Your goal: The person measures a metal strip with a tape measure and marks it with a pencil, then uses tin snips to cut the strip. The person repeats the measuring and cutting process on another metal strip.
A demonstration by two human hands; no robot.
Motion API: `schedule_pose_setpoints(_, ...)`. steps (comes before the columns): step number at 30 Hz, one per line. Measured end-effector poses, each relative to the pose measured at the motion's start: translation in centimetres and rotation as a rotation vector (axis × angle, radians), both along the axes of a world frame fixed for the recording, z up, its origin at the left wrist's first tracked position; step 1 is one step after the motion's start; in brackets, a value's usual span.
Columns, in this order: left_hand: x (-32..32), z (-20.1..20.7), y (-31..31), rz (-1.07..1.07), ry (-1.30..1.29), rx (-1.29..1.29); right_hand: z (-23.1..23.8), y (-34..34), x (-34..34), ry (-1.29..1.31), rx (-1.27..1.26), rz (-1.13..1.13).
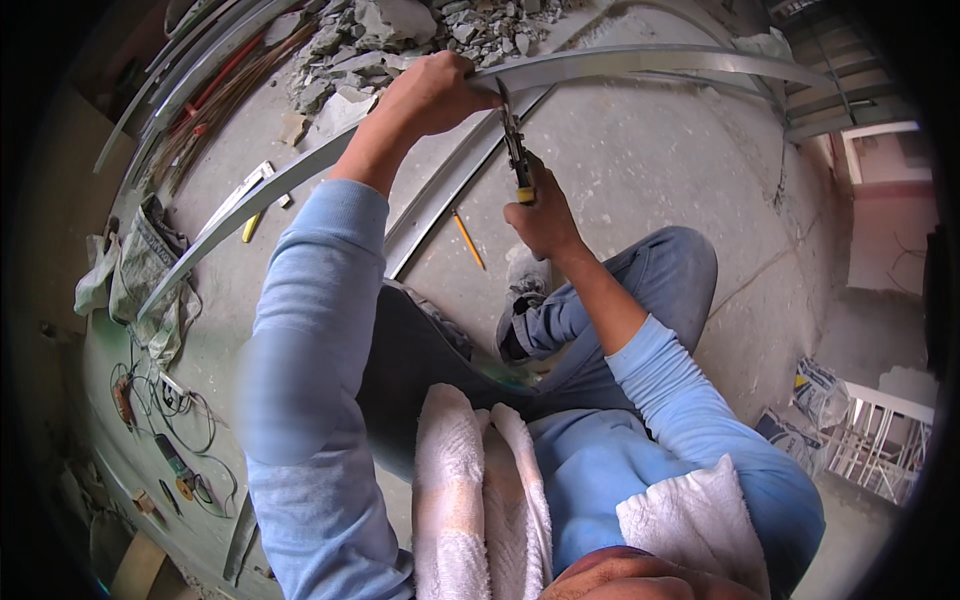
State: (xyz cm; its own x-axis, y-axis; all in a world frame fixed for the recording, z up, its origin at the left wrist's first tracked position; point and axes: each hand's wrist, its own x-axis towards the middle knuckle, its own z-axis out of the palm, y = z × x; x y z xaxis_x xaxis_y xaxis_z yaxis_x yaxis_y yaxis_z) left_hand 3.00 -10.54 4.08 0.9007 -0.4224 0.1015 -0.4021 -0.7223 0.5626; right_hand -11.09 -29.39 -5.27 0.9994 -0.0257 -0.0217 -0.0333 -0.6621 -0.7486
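My left hand is closed around a long, thin galvanized metal channel, which stretches across in front of me and down to the left. In my right hand is a pair of tin snips, gripped by the handles, a yellow part showing near the fingers. The blades point up and meet the channel's edge just right of my left hand; whether they bite into the metal is too small to tell. A second metal channel lies on the floor beneath, with a yellow pencil beside it.
Broken concrete rubble is piled at the far side. Metal profiles and rods lie far left. A square, yellow-handled tool, crumpled sack, drill and corded grinder sit on the left floor. A white rack stands right.
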Motion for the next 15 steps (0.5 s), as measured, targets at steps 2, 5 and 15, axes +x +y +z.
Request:
schedule_pose_setpoints(2,0.0,0.0,0.0,0.003,0.008,-0.003,0.0,0.0,0.0,0.004,0.003,0.001)
schedule_pose_setpoints(5,-0.1,-0.1,0.0,0.006,-0.007,0.002,0.2,0.1,0.0,-0.001,0.018,-0.013)
schedule_pose_setpoints(15,1.2,-0.2,0.0,-0.034,0.018,-0.002,1.1,0.5,0.6,-0.040,0.075,-0.070)
